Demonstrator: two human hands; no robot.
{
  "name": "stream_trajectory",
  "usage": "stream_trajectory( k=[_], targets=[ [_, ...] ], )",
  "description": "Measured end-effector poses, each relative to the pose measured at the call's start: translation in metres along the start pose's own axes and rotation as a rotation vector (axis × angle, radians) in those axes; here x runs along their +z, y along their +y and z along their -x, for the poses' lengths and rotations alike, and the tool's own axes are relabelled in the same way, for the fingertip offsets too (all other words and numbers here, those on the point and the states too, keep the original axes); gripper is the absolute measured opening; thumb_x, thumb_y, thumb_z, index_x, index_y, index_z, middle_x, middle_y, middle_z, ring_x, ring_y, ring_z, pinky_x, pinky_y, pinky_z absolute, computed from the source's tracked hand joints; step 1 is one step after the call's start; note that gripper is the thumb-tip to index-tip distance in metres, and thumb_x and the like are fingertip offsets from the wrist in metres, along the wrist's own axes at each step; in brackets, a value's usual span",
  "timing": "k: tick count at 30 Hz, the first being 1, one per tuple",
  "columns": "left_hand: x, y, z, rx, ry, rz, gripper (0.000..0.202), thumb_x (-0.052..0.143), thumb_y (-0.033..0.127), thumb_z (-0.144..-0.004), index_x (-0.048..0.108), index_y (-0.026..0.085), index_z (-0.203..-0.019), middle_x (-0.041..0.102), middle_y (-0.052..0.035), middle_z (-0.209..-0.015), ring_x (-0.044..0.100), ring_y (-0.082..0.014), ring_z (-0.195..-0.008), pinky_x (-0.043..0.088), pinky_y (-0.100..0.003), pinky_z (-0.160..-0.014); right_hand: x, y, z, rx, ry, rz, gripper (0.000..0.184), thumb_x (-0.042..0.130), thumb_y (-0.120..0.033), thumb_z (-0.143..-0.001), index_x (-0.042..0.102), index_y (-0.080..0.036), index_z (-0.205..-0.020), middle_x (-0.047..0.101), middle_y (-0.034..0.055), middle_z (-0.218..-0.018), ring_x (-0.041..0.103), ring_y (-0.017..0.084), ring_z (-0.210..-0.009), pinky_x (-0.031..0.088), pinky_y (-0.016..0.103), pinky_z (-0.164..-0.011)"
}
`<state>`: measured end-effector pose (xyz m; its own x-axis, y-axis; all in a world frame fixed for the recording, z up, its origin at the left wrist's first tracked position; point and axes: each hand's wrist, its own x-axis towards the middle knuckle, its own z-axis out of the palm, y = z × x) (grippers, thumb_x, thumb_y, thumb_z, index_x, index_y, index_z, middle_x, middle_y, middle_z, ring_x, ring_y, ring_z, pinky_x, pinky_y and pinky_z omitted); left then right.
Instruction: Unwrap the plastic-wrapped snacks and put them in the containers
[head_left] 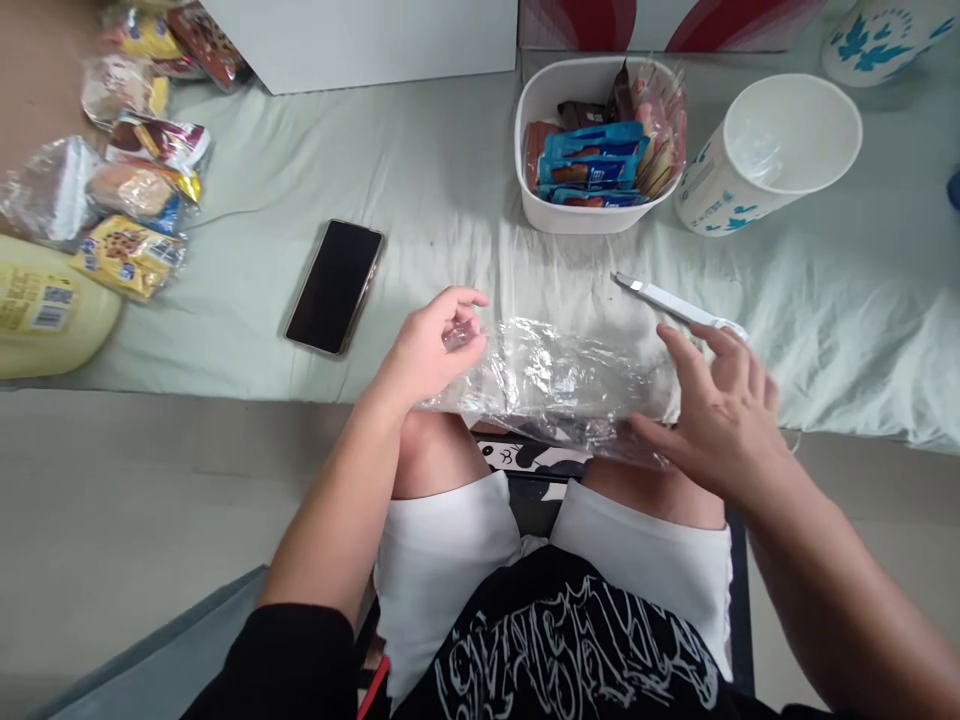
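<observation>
A clear, crinkled plastic bag (pixel 555 375) lies at the front edge of the cloth-covered surface, its near side hanging over above my knees. My left hand (pixel 439 345) is at the bag's left end, fingers loosely curled with a gap between thumb and forefinger. Over the right end is my right hand (pixel 712 400), its fingers spread and the thumb low beside the plastic. Just beyond those fingertips lies a slim white utility knife (pixel 667 300), pointing to the upper left. Neither hand appears to grip anything.
A black phone (pixel 334 287) lies left of my hands. Behind are a white tub (pixel 592 218) of packaged snacks and a white paper cup (pixel 724 190) with plastic inside. Wrapped snacks (pixel 135 255) and a pale yellow container (pixel 52 310) are at the far left.
</observation>
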<state>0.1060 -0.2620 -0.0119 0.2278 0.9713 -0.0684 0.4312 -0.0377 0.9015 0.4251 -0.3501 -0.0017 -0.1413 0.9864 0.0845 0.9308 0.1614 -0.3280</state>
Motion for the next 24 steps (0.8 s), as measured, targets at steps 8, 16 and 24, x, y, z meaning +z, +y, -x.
stream_trajectory(
  k=[8, 16, 24],
  targets=[
    [0.004, 0.04, 0.003, -0.022, -0.371, 0.298, 0.026, 0.066, 0.016, -0.08, 0.065, 0.023, -0.106, 0.059, 0.0047, -0.08, 0.073, -0.0121, -0.066, 0.057, -0.023, -0.062, -0.017, -0.033, -0.069, -0.349, -0.342, -0.277, 0.063, 0.073, -0.037, -0.082, 0.056, -0.024, -0.141, 0.067, 0.0146, -0.134, 0.064, 0.036, -0.124, 0.054, 0.051, -0.098],
    [-0.012, 0.03, -0.026, 0.065, -0.218, 0.806, 0.077, 0.077, 0.08, -0.069, 0.065, 0.026, -0.123, 0.072, -0.0077, -0.127, 0.075, -0.0286, -0.113, 0.063, -0.038, -0.091, 0.007, -0.044, -0.098, -0.188, -0.597, -0.845, 0.019, 0.064, -0.036, -0.092, 0.062, -0.018, -0.085, 0.063, 0.0001, -0.074, 0.057, 0.01, -0.064, 0.045, 0.028, -0.063],
    [0.036, 0.005, -0.024, -0.169, -0.267, 0.609, 0.041, 0.088, 0.046, -0.077, 0.069, 0.016, -0.097, 0.077, -0.0049, -0.086, 0.076, -0.0161, -0.075, 0.061, -0.026, -0.067, 0.037, -0.044, -0.094, 0.157, -0.285, -1.227, 0.034, 0.077, -0.043, -0.082, 0.055, -0.02, -0.093, 0.067, 0.0022, -0.088, 0.066, 0.012, -0.068, 0.054, 0.029, -0.064]
  ],
)
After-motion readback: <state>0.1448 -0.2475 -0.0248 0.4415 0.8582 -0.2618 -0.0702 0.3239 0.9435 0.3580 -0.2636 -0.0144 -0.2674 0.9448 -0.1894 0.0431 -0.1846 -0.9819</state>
